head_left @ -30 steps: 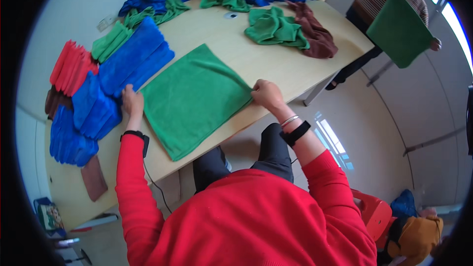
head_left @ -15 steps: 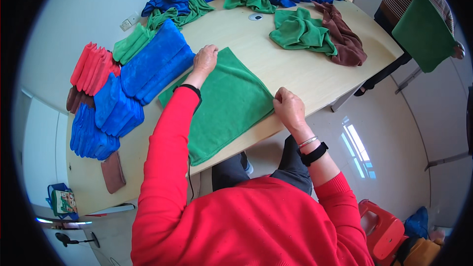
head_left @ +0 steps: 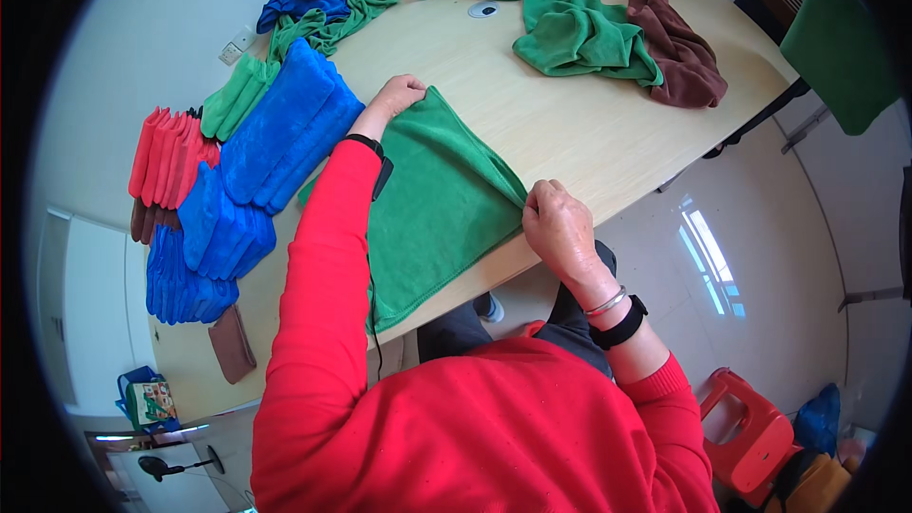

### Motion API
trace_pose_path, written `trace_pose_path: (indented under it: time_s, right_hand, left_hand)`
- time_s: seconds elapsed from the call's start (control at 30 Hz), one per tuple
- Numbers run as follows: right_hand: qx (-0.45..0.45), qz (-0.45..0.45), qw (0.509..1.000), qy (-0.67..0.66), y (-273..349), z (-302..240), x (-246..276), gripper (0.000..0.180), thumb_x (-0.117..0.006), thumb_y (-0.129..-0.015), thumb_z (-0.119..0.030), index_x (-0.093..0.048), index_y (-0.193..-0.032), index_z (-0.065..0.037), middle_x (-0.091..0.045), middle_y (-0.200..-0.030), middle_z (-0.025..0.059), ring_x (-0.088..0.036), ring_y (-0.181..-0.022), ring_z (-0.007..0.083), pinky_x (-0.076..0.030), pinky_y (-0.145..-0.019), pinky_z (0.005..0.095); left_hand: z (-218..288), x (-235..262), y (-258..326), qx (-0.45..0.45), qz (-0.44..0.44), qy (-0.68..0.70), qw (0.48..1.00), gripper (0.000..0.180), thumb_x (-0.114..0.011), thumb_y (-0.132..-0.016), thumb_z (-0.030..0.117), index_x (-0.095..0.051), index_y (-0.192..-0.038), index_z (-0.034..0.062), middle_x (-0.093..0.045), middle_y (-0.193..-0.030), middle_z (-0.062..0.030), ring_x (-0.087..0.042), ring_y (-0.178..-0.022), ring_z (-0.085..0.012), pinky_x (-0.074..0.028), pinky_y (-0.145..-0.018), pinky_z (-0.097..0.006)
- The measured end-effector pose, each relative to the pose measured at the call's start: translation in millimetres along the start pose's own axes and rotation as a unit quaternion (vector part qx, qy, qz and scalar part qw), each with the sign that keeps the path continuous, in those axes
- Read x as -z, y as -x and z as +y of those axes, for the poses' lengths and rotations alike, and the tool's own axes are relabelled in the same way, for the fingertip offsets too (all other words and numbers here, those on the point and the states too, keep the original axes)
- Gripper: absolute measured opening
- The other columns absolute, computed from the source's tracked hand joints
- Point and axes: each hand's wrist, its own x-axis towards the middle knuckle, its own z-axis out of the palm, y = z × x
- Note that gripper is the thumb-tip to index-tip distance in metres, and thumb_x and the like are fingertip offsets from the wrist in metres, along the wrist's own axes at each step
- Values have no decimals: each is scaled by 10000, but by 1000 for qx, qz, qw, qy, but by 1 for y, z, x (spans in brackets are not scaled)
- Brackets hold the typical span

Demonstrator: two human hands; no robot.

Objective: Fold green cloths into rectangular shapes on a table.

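Note:
A green towel (head_left: 437,209) lies spread on the light wooden table (head_left: 570,142) right in front of me. My left hand (head_left: 397,95) pinches its far corner, with my red sleeve stretched across the cloth. My right hand (head_left: 559,223) pinches the towel's right corner at the table's near edge. Both corners are lifted a little off the table.
Folded blue towels (head_left: 285,133), red towels (head_left: 166,154) and green ones (head_left: 237,95) are stacked at the left. A loose green towel (head_left: 579,33) and a brown one (head_left: 679,47) lie at the far right. Another person holds a green cloth (head_left: 841,47). A red stool (head_left: 750,427) stands on the floor.
My left hand moved from the blue stack across to the towel's far corner and took hold of it. My right hand keeps its corner.

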Motion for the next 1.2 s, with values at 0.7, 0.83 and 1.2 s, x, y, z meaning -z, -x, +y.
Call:
trace_pose_path:
  time_s: [0.7,0.83,1.2]
  right_hand:
    - [-17,-7,998,-65,-2,11,-3,93,-533,-755,-11,-534,-848,-9,-611,-744,183,-615,-719,358,-492,-638,411]
    - [-35,-44,993,-103,-9,21,-2,127,-543,-774,-28,-543,-898,-3,-611,-720,150,-624,-649,277,-495,-615,365]
    - [-130,-121,971,-162,-19,21,13,193,-586,-805,-128,-559,-948,-1,-621,-719,113,-619,-602,183,-493,-591,319]
  left_hand:
    - [-5,-12,-11,27,80,-155,984,214,-605,-786,311,-653,-933,164,-673,-979,-65,-616,-982,-277,-453,-872,-412]
    - [19,-18,0,73,127,-207,967,213,-620,-789,316,-650,-917,148,-670,-975,-67,-616,-979,-262,-450,-871,-428]
    - [114,-30,160,-169,-19,-55,984,148,-619,-798,181,-619,-843,40,-634,-757,-128,-623,-727,-274,-489,-676,-377]
